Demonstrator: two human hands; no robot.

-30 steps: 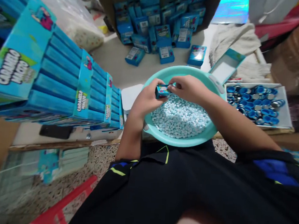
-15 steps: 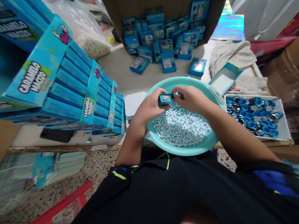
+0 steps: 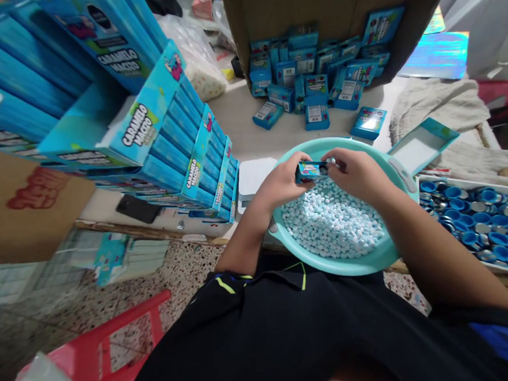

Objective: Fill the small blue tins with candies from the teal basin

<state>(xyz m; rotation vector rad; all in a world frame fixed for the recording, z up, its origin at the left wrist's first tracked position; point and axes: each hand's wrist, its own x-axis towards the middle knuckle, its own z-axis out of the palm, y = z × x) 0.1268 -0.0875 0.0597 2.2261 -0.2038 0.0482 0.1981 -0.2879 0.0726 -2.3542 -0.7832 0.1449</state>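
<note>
My left hand (image 3: 281, 181) is closed around a small blue candy box (image 3: 308, 171), held tilted above a turquoise basin (image 3: 339, 268). White and pale blue candies (image 3: 332, 228) fill much of the basin. My right hand (image 3: 354, 169) is right beside the box's end, its thumb and fingers pinched together. A few pale candies (image 3: 331, 161) show between those fingertips. The dark end of the box faces the right hand, but what is inside it cannot be made out.
Display cartons (image 3: 183, 145) of blue boxes are stacked at left. A cardboard box (image 3: 327, 10) behind the basin holds several small blue boxes. At right lie a white tray (image 3: 470, 264) of blue and silver caps and an open carton (image 3: 422, 145). A white scale (image 3: 255, 176) stands left of the basin.
The view has swung left, so everything appears shifted right. My hands keep the same hold over the basin, with the right fingers still at the box's end.
</note>
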